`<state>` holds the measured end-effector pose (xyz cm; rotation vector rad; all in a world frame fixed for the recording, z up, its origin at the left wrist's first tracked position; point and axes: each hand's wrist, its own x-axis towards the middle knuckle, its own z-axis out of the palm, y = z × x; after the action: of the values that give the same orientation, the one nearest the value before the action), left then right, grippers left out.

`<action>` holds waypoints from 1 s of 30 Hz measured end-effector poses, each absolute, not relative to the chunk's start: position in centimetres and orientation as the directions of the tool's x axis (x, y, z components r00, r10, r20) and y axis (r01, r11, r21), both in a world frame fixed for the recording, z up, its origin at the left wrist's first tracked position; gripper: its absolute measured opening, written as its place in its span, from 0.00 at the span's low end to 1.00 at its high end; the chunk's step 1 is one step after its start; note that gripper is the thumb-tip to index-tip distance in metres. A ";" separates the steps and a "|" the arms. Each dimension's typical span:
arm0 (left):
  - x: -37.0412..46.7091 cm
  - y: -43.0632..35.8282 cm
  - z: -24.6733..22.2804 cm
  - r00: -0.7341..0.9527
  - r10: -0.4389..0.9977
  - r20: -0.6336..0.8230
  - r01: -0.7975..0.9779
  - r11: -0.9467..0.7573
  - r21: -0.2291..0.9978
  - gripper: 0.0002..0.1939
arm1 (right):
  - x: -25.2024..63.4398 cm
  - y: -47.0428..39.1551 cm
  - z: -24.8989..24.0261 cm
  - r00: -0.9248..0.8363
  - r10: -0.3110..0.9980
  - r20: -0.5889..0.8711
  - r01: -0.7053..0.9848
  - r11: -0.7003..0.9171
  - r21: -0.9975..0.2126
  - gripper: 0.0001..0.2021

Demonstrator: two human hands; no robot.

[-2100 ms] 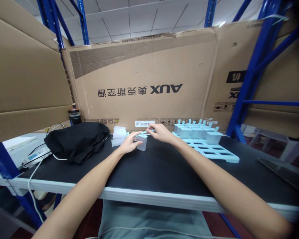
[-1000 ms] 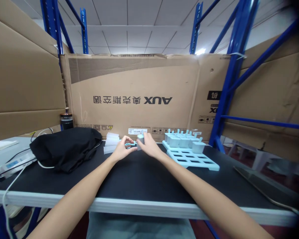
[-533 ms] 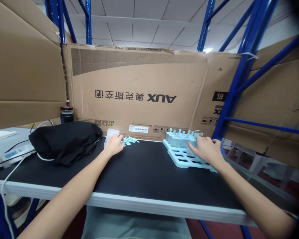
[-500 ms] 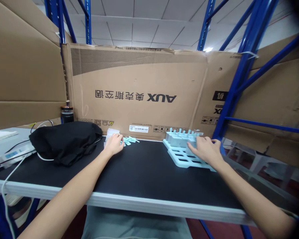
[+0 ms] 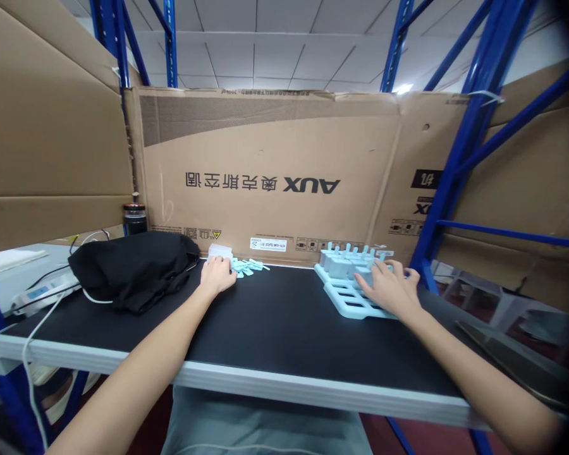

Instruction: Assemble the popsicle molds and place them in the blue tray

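My left hand [image 5: 217, 275] is at the back of the table, left of the middle, its fingers curled down. Beside its fingertips lies a loose pile of light-blue ice pop sticks [image 5: 250, 266]. Translucent whitish pieces [image 5: 219, 251] show just behind the knuckles; what the fingers hold is hidden. On the right, my right hand [image 5: 392, 287] closes its thumb and fingers around an ice pop mold at the near right of a group of molds [image 5: 337, 264]. Several of these stand upright in a light-blue rack [image 5: 355, 308], with sticks poking out of their tops.
A black cloth bundle [image 5: 133, 268] lies on the left, beside a white power strip [image 5: 45, 294] and cables. A dark jar [image 5: 135, 218] stands behind it. Cardboard [image 5: 265, 145] walls the back and sides, and blue rack posts [image 5: 459, 151] rise at the right.
My left hand has shifted slightly left against the table, covering more of the translucent pieces. My right hand stays at the same mold. The whole view has shifted a little.
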<state>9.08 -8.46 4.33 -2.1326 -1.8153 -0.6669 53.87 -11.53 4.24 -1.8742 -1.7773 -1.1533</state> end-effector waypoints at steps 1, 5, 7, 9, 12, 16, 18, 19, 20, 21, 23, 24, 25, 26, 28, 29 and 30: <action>9.0 -8.4 4.3 0.105 0.868 0.485 0.979 -0.174 0.101 0.15 | 53.9 -11.4 4.2 -0.101 0.689 0.718 0.938 -0.174 0.299 0.24; 8.9 -8.2 4.3 0.111 0.904 0.412 0.973 -0.183 0.140 0.15 | 53.7 -11.6 4.1 -0.104 0.699 0.708 0.936 -0.172 0.307 0.24; 8.8 -8.1 4.3 0.130 0.908 0.399 0.964 -0.210 0.164 0.14 | 53.3 -12.1 4.2 -0.095 0.708 0.700 0.935 -0.178 0.306 0.24; 8.7 -8.2 4.3 0.159 0.903 0.400 0.950 -0.249 0.186 0.13 | 52.7 -12.8 4.3 -0.087 0.709 0.700 0.939 -0.176 0.295 0.24; 8.8 -8.2 4.2 0.231 0.884 0.407 0.916 -0.339 0.216 0.11 | 51.2 -14.3 5.3 -0.039 0.626 0.779 0.956 -0.204 0.211 0.28; 9.0 -8.3 4.3 0.382 0.828 0.410 0.825 -0.505 0.251 0.12 | 46.6 -15.3 7.9 -0.047 0.487 0.872 0.983 -0.135 0.128 0.28; 9.0 -8.4 4.4 0.410 0.807 0.425 0.802 -0.540 0.253 0.13 | 43.1 -14.5 9.0 -0.198 0.566 0.800 0.977 0.047 0.209 0.22; 8.9 -8.4 4.4 0.410 0.802 0.433 0.803 -0.543 0.245 0.13 | 41.1 -13.7 9.2 -0.304 0.625 0.719 0.952 0.175 0.251 0.20; 8.8 -8.3 4.4 0.410 0.802 0.436 0.808 -0.540 0.235 0.13 | 39.0 -12.7 9.1 -0.395 0.665 0.633 0.918 0.294 0.264 0.18; 8.7 -8.3 4.4 0.411 0.804 0.429 0.813 -0.537 0.227 0.14 | 36.9 -11.6 8.8 -0.466 0.688 0.557 0.884 0.393 0.253 0.17; 8.3 -8.0 4.2 0.425 0.814 0.396 0.811 -0.537 0.233 0.17 | 33.2 -9.4 7.6 -0.560 0.706 0.433 0.824 0.527 0.208 0.18; 8.0 -7.9 4.1 0.434 0.818 0.379 0.803 -0.541 0.249 0.19 | 31.7 -8.4 6.9 -0.593 0.710 0.380 0.802 0.564 0.196 0.19; 7.8 -7.7 4.0 0.444 0.818 0.366 0.791 -0.550 0.268 0.21 | 30.5 -7.5 6.1 -0.613 0.714 0.339 0.788 0.586 0.189 0.19; 7.7 -7.5 3.8 0.456 0.815 0.359 0.776 -0.561 0.288 0.22 | 29.7 -6.8 5.5 -0.626 0.716 0.310 0.778 0.600 0.185 0.19; 7.5 -7.2 3.7 0.483 0.798 0.361 0.741 -0.592 0.317 0.23 | 29.0 -6.0 4.4 -0.628 0.720 0.295 0.776 0.607 0.170 0.17; 7.4 -7.1 3.6 0.495 0.788 0.365 0.726 -0.606 0.325 0.23 | 29.0 -5.9 4.1 -0.619 0.724 0.304 0.782 0.604 0.156 0.16; 7.5 -7.0 3.6 0.501 0.781 0.373 0.713 -0.617 0.333 0.24 | 29.3 -5.8 3.9 -0.605 0.731 0.315 0.792 0.595 0.137 0.16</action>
<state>7.48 -6.98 3.61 -2.8368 -1.4201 -0.8201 29.30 -5.81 3.93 -1.2608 -2.5981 -0.3889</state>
